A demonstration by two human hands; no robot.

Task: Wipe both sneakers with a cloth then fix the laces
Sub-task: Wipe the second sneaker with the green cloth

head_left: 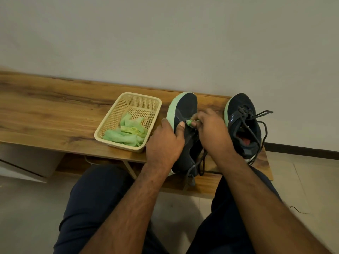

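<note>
On the bench (55, 114), no writing was legible; the left hand (165, 142) gripped a sneaker (185, 110), the right hand (212, 131) apparently pinched a cloth (189, 123).

black sneakers (185, 114), green cloths (126, 132), beige basket (110, 116).

Worktop (55, 114): wood-grain, smooth, low sheen. Basket (117, 114) on it: cream plastic, perforated mesh walls, matt. Cloths (128, 132) inside basket: soft, crumpled green fabric. Right of basket, two sneakers (185, 107) (242, 125): dark textile uppers, matt; pale green rubbery soles; dark woven laces (256, 118).
</note>
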